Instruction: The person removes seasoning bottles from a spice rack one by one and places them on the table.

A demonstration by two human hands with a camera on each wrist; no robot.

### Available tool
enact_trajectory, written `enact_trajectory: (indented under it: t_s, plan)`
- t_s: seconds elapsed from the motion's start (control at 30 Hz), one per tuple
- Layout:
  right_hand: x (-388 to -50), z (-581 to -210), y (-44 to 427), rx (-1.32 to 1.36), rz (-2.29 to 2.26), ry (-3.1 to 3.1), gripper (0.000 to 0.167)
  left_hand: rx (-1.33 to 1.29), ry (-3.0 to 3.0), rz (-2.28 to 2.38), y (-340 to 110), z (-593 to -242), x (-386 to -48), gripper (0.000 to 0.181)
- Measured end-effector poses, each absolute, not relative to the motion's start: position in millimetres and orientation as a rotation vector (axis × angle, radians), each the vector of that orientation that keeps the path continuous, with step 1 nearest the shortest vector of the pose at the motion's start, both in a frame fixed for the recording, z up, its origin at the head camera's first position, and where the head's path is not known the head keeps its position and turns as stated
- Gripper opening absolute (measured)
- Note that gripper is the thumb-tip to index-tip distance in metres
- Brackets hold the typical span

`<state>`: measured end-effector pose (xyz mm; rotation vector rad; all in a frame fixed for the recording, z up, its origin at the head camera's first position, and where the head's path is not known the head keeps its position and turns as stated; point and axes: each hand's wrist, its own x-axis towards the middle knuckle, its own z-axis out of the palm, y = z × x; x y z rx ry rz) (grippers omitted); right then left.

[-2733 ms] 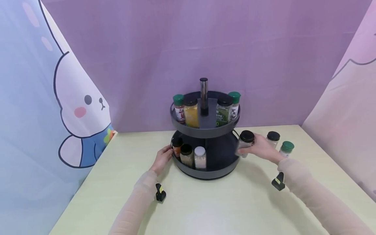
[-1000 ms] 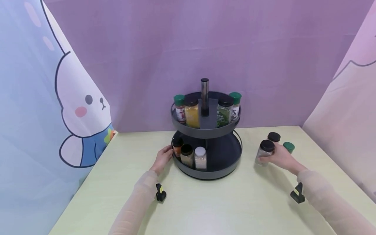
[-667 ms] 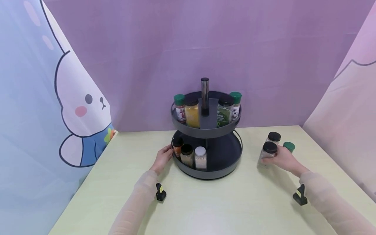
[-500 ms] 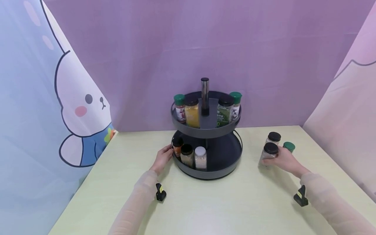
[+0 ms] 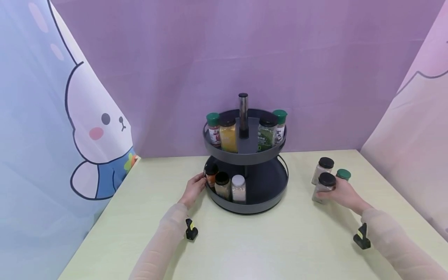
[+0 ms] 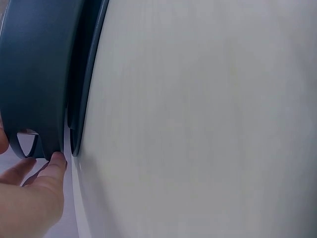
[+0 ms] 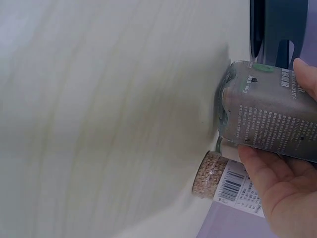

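Note:
A two-tier round spice rack (image 5: 245, 207) in dark grey stands on the table. My left hand (image 5: 192, 190) holds the left rim of its lower tray, by the cutout; in the left wrist view the fingers (image 6: 54, 171) lie against the rim. My right hand (image 5: 341, 193) grips a black-lidded spice jar (image 5: 323, 189) of grey powder, thumb on one side and fingers on the other. Whether its base touches the table I cannot tell. Just behind it stands another black-lidded jar (image 5: 321, 172); a green-capped bottle (image 5: 343, 174) with brown grains (image 7: 207, 176) is partly hidden by my right hand.
Several jars stand in the upper tray, among them a yellow one (image 5: 229, 139) and a green one (image 5: 266, 137). The lower tray holds an orange jar (image 5: 211, 179), a brown jar (image 5: 223, 190) and a white-lidded jar (image 5: 239, 192). A purple curtain (image 5: 175, 97) hangs behind.
My right hand has carried the black-lidded spice jar from the lower tray's right edge rightward to the other two containers, then slightly nearer me. My left hand has stayed at the rim.

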<state>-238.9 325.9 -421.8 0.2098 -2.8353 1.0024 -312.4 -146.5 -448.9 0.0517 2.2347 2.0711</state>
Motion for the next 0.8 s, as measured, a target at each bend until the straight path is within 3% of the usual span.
enact_trajectory:
  t_s: [0.8]
  plan:
    - [-233.3, -423.7, 331.7, 0.164, 1.094, -2.869, 0.068, 0.053, 2.231, 2.059, -146.8, -448.5, -310.9, 0.048]
